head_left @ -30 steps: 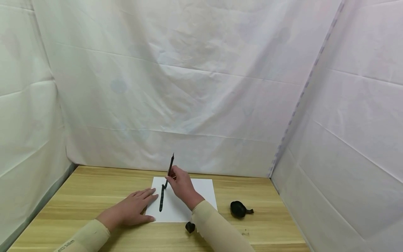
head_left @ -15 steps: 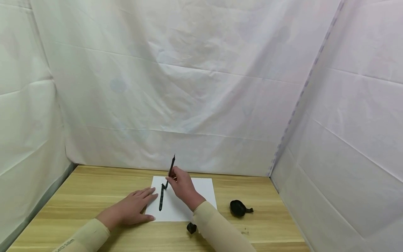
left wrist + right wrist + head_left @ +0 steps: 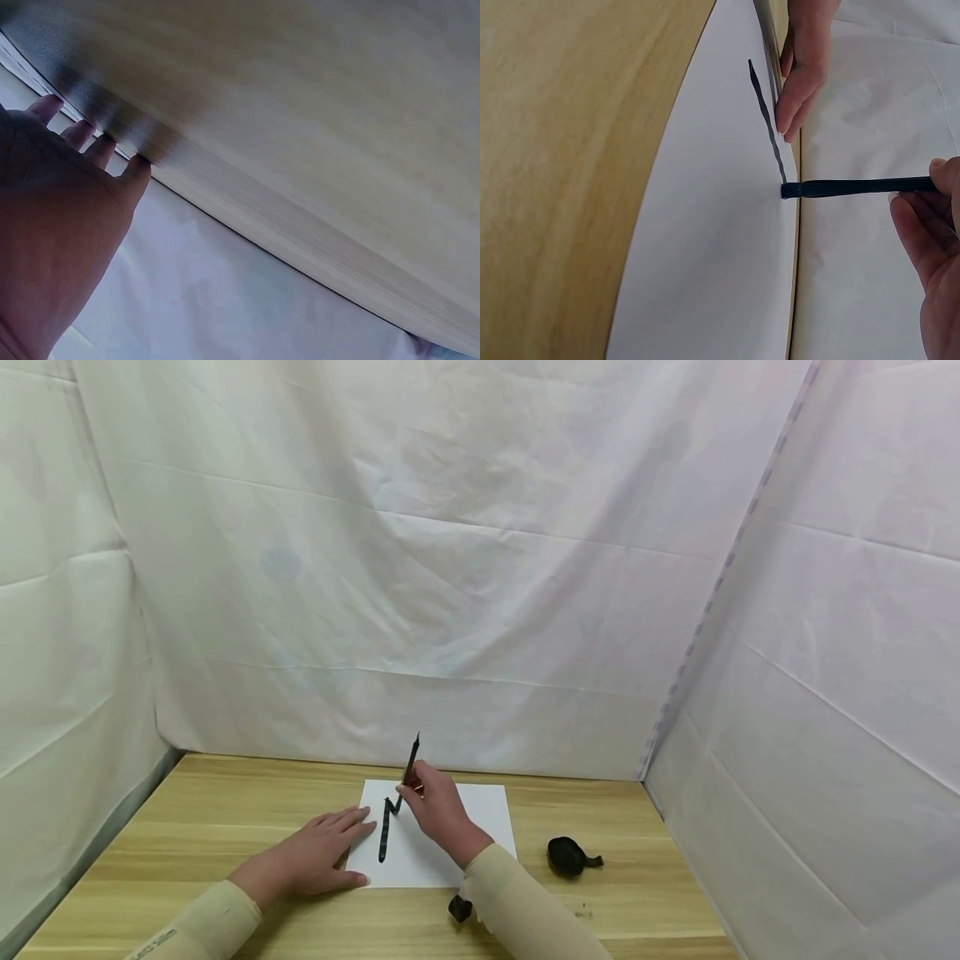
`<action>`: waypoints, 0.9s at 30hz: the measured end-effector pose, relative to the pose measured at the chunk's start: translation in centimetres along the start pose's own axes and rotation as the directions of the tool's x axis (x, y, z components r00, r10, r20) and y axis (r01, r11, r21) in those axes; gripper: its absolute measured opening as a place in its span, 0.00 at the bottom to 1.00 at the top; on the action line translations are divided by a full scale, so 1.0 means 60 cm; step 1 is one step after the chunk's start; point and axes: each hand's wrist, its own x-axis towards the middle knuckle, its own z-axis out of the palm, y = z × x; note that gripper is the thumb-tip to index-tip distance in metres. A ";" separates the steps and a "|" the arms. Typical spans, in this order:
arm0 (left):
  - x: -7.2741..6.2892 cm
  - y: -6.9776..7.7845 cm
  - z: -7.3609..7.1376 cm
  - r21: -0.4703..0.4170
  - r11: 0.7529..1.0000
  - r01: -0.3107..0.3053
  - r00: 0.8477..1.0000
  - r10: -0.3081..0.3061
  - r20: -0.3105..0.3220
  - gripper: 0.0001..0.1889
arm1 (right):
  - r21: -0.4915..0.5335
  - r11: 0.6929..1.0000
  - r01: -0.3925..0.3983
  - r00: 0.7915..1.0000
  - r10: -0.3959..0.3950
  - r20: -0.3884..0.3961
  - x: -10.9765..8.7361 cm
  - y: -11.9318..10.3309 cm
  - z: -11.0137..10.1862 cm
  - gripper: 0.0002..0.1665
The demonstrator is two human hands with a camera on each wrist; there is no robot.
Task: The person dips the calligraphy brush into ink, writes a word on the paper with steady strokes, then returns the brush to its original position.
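My right hand [image 3: 442, 810] pinches a black-handled paintbrush [image 3: 412, 763] between thumb and fingers, its top end pointing up and away. In the right wrist view the flat dark tip of the paintbrush [image 3: 855, 187] touches the white paper [image 3: 697, 225] at the end of a long black stroke [image 3: 767, 116]. From the far end of that stroke [image 3: 384, 835], a short slanting mark runs to the brush. My left hand [image 3: 322, 856] lies flat, fingers spread, with its fingertips on the left edge of the paper [image 3: 435, 860].
Right of the paper, a small black pan-shaped dish [image 3: 567, 857] with a short handle sits on the wooden table [image 3: 637, 893]. A small black object [image 3: 460, 908] shows beside my right sleeve. White cloth [image 3: 450, 610] hangs behind the table and at both sides.
My right hand and the paintbrush have moved slightly right and toward me, and the slanting mark has grown longer. The small black object has shifted along with the sleeve. My left hand stays put.
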 end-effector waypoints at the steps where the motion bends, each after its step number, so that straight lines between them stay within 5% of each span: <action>1: 0.000 0.000 0.000 -0.001 1.000 0.001 1.000 -0.001 0.000 0.52 | 0.000 1.000 0.001 1.000 -0.001 0.000 0.000 0.001 0.000 0.05; 27: -0.003 0.004 -0.002 0.009 1.000 -0.005 1.000 0.005 -0.004 0.51 | 0.000 1.000 0.023 1.000 -0.023 0.009 -0.022 -0.001 -0.010 0.05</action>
